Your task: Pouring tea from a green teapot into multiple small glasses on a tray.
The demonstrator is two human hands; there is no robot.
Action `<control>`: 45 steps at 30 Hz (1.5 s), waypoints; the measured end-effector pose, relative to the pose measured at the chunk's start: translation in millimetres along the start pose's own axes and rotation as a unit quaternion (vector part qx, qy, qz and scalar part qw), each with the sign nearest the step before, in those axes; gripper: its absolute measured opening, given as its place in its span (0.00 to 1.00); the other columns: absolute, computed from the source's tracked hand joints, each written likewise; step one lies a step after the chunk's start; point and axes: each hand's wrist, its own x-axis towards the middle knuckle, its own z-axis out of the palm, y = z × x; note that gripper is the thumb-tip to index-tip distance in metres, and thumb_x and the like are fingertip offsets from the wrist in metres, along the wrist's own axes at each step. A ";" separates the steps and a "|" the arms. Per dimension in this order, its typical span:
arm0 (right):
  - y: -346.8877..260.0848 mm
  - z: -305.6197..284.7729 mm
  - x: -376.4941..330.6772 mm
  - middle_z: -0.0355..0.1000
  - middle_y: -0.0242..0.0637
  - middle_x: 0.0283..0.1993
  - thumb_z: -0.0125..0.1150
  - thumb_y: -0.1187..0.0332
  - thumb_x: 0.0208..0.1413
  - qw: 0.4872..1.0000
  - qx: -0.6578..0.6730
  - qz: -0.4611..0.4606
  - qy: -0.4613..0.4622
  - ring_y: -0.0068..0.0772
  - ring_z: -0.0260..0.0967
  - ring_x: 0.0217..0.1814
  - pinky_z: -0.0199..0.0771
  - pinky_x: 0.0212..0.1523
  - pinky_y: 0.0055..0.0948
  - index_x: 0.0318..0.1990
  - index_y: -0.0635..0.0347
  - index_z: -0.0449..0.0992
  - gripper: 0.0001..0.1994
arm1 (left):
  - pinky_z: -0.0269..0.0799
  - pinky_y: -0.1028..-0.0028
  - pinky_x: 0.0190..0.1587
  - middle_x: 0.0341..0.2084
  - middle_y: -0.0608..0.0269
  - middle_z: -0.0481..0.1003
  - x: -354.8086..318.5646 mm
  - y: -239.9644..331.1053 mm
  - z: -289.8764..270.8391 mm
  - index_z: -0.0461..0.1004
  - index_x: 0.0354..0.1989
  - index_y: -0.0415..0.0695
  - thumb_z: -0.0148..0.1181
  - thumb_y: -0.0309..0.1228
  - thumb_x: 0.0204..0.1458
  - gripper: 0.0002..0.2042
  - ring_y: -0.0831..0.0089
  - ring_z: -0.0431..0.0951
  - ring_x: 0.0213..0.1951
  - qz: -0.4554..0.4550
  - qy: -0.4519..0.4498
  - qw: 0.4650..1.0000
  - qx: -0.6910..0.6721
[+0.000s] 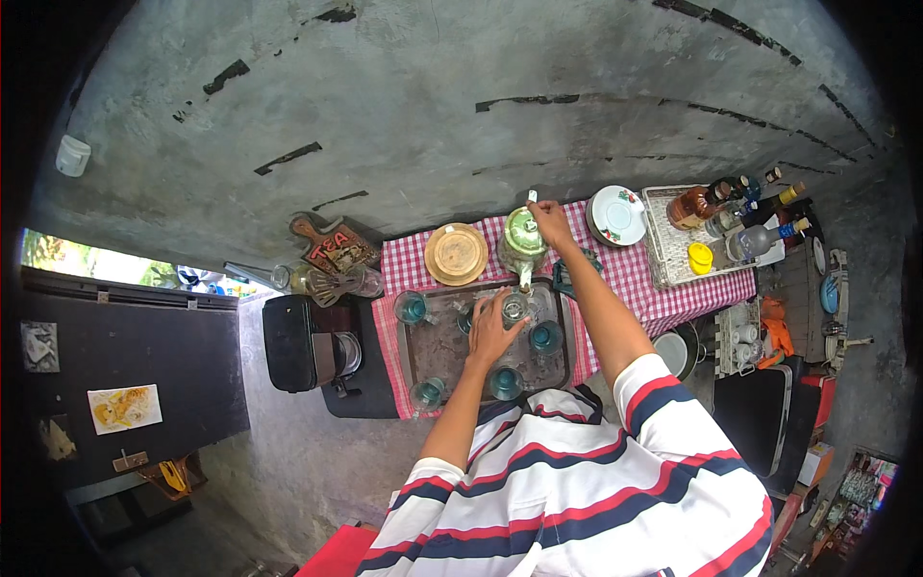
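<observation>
My right hand (551, 225) is closed on the handle of a green teapot (522, 234) near the table's back edge. The teapot's spout points toward me, just beyond a clear drinking glass (515, 309). Around the side of that glass are the fingers of my left hand (491, 330), over a dark brown tray (452, 361). Other glasses with a bluish tint stand on the tray: one at its left back (411, 308), one at the right (546, 337), one in front (505, 382). A further glass (466, 319) is partly hidden behind my left hand.
On the red-and-white checked cloth (615, 279) sit a round wooden board (456, 255), stacked plates (617, 216) and a white basket (663, 252) with bottles. A black appliance (298, 341) stands at the left. The grey wall (413, 115) rises behind the table.
</observation>
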 end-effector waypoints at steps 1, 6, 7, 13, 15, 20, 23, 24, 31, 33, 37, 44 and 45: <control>2.3 0.7 0.9 0.76 0.56 0.44 0.62 0.48 0.52 1.000 0.000 0.001 0.001 0.52 0.73 0.52 0.68 0.56 0.38 0.53 0.71 0.73 0.33 | 0.51 0.57 0.68 0.56 0.52 0.71 0.5 0.9 -0.2 0.62 0.62 0.42 0.62 0.51 0.53 0.34 0.56 0.69 0.59 0.000 -0.002 1.000 -0.001; 0.0 -2.6 -4.3 0.76 0.42 0.47 0.58 0.52 0.58 0.993 0.079 0.011 -0.084 0.33 0.73 0.49 0.68 0.52 0.30 0.52 0.66 0.75 0.25 | 0.53 0.57 0.66 0.54 0.50 0.73 -1.8 2.3 -2.2 0.64 0.60 0.42 0.62 0.52 0.53 0.33 0.56 0.71 0.56 -0.001 -0.005 1.000 0.005; -1.1 -3.7 -6.3 0.76 0.42 0.47 0.58 0.52 0.58 0.993 0.079 0.013 -0.084 0.33 0.73 0.49 0.68 0.52 0.30 0.52 0.66 0.75 0.25 | 0.53 0.57 0.66 0.54 0.50 0.73 -1.8 4.0 -3.3 0.64 0.60 0.42 0.62 0.52 0.53 0.33 0.56 0.71 0.56 -0.001 -0.007 1.000 0.004; -9.4 -6.3 -15.6 0.77 0.49 0.46 0.61 0.54 0.57 0.989 0.126 0.018 -0.072 0.36 0.74 0.49 0.70 0.51 0.30 0.50 0.73 0.75 0.25 | 0.52 0.57 0.66 0.45 0.44 0.77 -0.2 5.8 -5.3 0.66 0.58 0.42 0.61 0.54 0.53 0.32 0.51 0.72 0.54 -0.020 -0.033 0.999 0.002; -11.1 -6.9 -17.7 0.77 0.49 0.46 0.61 0.54 0.58 0.990 0.125 0.014 -0.065 0.36 0.74 0.49 0.70 0.51 0.29 0.51 0.73 0.74 0.26 | 0.52 0.56 0.66 0.42 0.43 0.78 -0.3 5.4 -5.0 0.66 0.57 0.41 0.59 0.56 0.53 0.33 0.50 0.73 0.53 -0.016 -0.024 0.999 0.016; -12.6 -8.3 -27.3 0.77 0.50 0.47 0.61 0.54 0.58 0.992 0.110 -0.009 -0.058 0.38 0.75 0.50 0.70 0.52 0.31 0.51 0.73 0.74 0.27 | 0.52 0.55 0.65 0.42 0.43 0.78 -1.2 4.4 -3.5 0.67 0.56 0.41 0.58 0.57 0.53 0.33 0.49 0.72 0.52 -0.017 -0.030 0.999 0.033; -12.4 -8.3 -30.6 0.77 0.52 0.48 0.60 0.53 0.57 0.997 0.067 -0.023 -0.027 0.42 0.75 0.52 0.70 0.53 0.33 0.51 0.72 0.74 0.27 | 0.52 0.56 0.65 0.41 0.42 0.78 -0.7 3.2 -2.5 0.67 0.55 0.40 0.59 0.56 0.52 0.33 0.51 0.73 0.52 -0.003 -0.025 0.999 0.038; -11.6 -7.4 -31.3 0.76 0.53 0.49 0.60 0.52 0.57 0.998 0.056 -0.032 -0.019 0.44 0.74 0.52 0.70 0.54 0.34 0.51 0.72 0.74 0.27 | 0.52 0.58 0.65 0.41 0.42 0.78 -1.0 2.5 -1.9 0.68 0.54 0.39 0.60 0.55 0.52 0.32 0.53 0.75 0.51 0.005 -0.019 0.999 0.043; -4.6 2.3 -35.9 0.78 0.48 0.47 0.60 0.53 0.57 0.996 0.065 -0.057 0.010 0.39 0.74 0.51 0.69 0.53 0.32 0.50 0.68 0.77 0.25 | 0.53 0.57 0.64 0.39 0.42 0.78 -0.2 6.0 -4.3 0.68 0.52 0.36 0.61 0.55 0.52 0.33 0.54 0.77 0.46 0.018 -0.010 0.998 0.053; -4.8 2.8 -41.5 0.77 0.51 0.48 0.61 0.54 0.56 0.996 0.069 -0.053 0.007 0.42 0.74 0.52 0.69 0.54 0.33 0.51 0.69 0.76 0.25 | 0.52 0.56 0.65 0.41 0.42 0.78 0.0 6.4 -6.3 0.69 0.54 0.37 0.61 0.57 0.51 0.34 0.49 0.69 0.55 -0.014 -0.047 0.999 0.018; -5.0 4.3 -44.3 0.78 0.52 0.47 0.63 0.55 0.55 0.995 0.080 -0.058 0.002 0.43 0.75 0.51 0.70 0.53 0.34 0.51 0.70 0.76 0.25 | 0.52 0.56 0.65 0.41 0.42 0.78 0.5 8.1 -6.1 0.69 0.53 0.37 0.61 0.56 0.51 0.34 0.50 0.72 0.53 -0.009 -0.048 0.998 0.027; -14.3 6.3 -61.0 0.78 0.52 0.46 0.63 0.56 0.55 0.994 0.082 -0.072 0.010 0.42 0.76 0.50 0.71 0.52 0.34 0.51 0.71 0.76 0.25 | 0.52 0.57 0.65 0.40 0.43 0.78 -1.6 -0.9 -1.4 0.69 0.53 0.38 0.61 0.56 0.50 0.33 0.53 0.76 0.49 0.003 -0.032 0.999 0.042; -14.7 5.1 -63.6 0.78 0.52 0.46 0.63 0.56 0.55 0.994 0.076 -0.076 0.015 0.43 0.76 0.50 0.71 0.52 0.34 0.51 0.71 0.76 0.25 | 0.52 0.57 0.65 0.41 0.43 0.78 -1.0 0.1 -1.7 0.69 0.53 0.38 0.62 0.56 0.50 0.33 0.52 0.74 0.51 -0.003 -0.041 0.999 0.030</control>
